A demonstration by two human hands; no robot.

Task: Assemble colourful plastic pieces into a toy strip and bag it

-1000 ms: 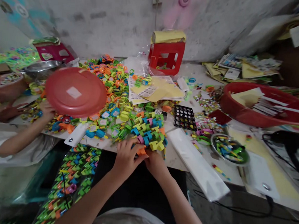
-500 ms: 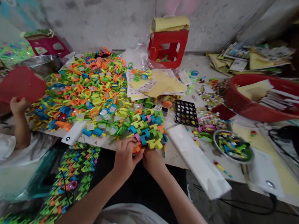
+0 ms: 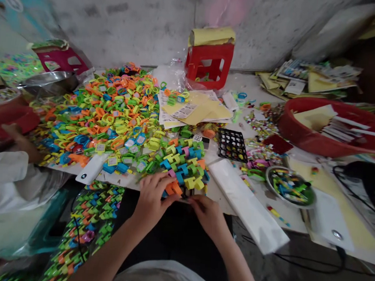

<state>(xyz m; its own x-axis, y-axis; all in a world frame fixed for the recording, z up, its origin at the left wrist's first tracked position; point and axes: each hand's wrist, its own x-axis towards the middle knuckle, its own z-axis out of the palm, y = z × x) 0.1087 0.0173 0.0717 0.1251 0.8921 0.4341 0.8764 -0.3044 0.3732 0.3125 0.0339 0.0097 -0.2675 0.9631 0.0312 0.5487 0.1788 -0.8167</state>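
At the table's near edge, rows of bright plastic toy watches [image 3: 184, 163] stand packed together in green, blue, yellow, pink and orange. Dark grid slots of a black tray [image 3: 189, 192] show at their near end. My left hand [image 3: 152, 193] is closed around an orange toy watch [image 3: 173, 188] at the front left corner of the rows. To its right, my right hand [image 3: 207, 211] has its fingertips pinched together by the tray's front edge. What lies between those fingertips is too small to make out.
A heap of loose toy watches [image 3: 122, 111] spreads across the left. Another black grid tray [image 3: 232, 144], a long white block [image 3: 247, 205], a metal bowl [image 3: 269, 183] and a red basin [image 3: 286, 125] lie rightward. A co-worker's arm [image 3: 25, 141] reaches in at far left.
My right hand has moved right, away from my left hand, uncovering dark tray slots. My left hand stays at the orange piece. The co-worker's red container has tilted and lowered.
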